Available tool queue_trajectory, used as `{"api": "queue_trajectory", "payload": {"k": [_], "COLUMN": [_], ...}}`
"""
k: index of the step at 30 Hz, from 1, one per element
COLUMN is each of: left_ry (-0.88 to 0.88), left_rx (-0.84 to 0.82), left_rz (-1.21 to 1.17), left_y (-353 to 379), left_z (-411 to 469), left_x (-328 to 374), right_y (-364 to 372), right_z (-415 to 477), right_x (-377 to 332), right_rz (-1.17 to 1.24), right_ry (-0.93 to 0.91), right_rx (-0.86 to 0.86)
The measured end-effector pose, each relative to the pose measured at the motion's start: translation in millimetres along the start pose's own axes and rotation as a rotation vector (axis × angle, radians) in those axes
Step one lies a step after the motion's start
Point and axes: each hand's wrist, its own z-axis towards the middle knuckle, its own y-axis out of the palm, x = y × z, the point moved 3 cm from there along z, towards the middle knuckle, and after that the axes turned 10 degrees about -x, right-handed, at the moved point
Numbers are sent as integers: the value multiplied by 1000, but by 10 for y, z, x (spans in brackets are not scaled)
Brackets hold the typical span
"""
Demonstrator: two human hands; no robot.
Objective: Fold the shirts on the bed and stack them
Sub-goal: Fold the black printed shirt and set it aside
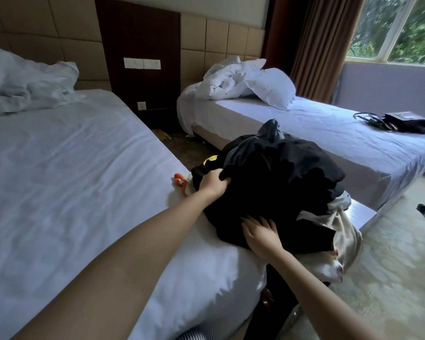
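A heap of mostly black shirts (277,173) lies at the right corner of the near bed (66,182), with a grey garment (271,130) poking out on top and a pale printed one (339,231) hanging off the edge. My left hand (212,182) grips a fold of black cloth at the heap's left side. Lower down, my right hand (260,233) rests flat on the black cloth with its fingers spread. A white shirt with an orange print (180,184) peeks out from under the heap's left edge.
White sheets cover the near bed, with a crumpled duvet (27,84) at its head. A second bed (329,136) stands to the right with a duvet and pillow (250,82) and a black bag (407,122). A narrow floor gap (182,146) separates the beds.
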Motion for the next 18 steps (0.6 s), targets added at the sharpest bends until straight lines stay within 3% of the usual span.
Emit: {"api": "queue_trajectory", "payload": {"k": [4,6,9,11,15,16,18], "left_ry": [103,51,31,42,-7,-30,-83], "left_rx": [93,-8,-152,-184,-249,-225,-125], "left_rz": [98,154,140,126,320,358,372], "left_y": [-90,-218,-435,-595,-889,-985,-1221], "left_z": [-236,-347,-541,-716,-1093,-1198,-1397], "left_x": [-82,-156,-279,-332,-629,-736,-992], "right_y": [-189,-338,-652,-865,-938,-873,-687], "right_z": [-100,-167,-181,-145,65,46,-60], "right_x": [-103,-175,-406,-638,-1057,-1179,-1442], "right_rz": [61,33,-49,-82,-74,-119,-104], "right_ry": [-168,-238,-321,-309,-227,-250,-314], "right_rx": [476,744,894,816,65,-53,-96]}}
